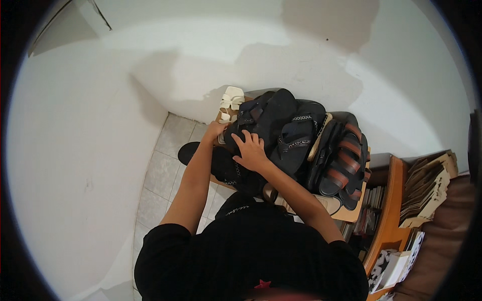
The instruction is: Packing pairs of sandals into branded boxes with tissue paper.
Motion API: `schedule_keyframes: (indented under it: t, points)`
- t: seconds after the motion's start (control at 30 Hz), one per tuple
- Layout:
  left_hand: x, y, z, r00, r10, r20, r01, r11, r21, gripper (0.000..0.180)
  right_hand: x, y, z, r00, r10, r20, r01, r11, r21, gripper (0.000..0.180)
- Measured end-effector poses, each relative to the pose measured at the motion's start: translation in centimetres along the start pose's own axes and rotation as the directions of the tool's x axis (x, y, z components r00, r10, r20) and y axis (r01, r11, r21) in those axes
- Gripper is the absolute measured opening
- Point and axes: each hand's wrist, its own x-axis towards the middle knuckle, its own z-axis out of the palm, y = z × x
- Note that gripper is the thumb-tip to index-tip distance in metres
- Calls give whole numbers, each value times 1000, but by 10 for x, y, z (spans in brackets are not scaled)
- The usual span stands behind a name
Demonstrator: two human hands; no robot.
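Observation:
A pile of footwear, mostly black sandals, lies on a light wooden shelf top (351, 214) in front of me. My left hand (216, 130) reaches in at the pile's left side, beside a black sandal (230, 138) and below a cream strappy sandal (232, 103); its fingers are mostly hidden. Spread fingers of my right hand (251, 150) rest on the black footwear, thumb apart. Nearer me, a black slipper with a patterned strap (226, 165) sticks out to the left. A black sandal with patterned straps (293, 143) lies right of my right hand.
Sandals with brown straps (344, 160) stand at the pile's right end. Beyond them is an orange wooden cabinet (389, 200) with folded brown paper (429, 185) on it. A white wall (211, 60) rises behind, and grey floor tiles (163, 170) show at the left.

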Motion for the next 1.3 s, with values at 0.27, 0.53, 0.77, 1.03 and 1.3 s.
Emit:
schedule_keyframes:
  t: [0.27, 0.53, 0.77, 1.03, 1.3]
  points:
    - [-12, 17, 5, 937, 27, -348, -85, 985, -152, 60, -7, -18, 18, 995, -52, -84, 40, 990, -134, 73]
    - [-57, 49, -21, 900, 200, -387, -150, 976, 156, 55, -9, -7, 20, 998, -25, -56, 15, 985, -175, 68]
    - [-90, 54, -48, 786, 289, -547, -358, 933, -21, 51, -21, -2, 5, 986, -53, -157, 53, 999, -7, 65]
    - [-130, 99, -34, 773, 398, -494, -585, 747, -315, 43, -54, 9, -29, 943, -16, -332, 74, 984, 163, 57]
    - [-217, 163, 56, 797, 601, -56, -467, 554, -689, 41, -137, 37, -75, 851, 310, -425, 39, 769, 638, 58]
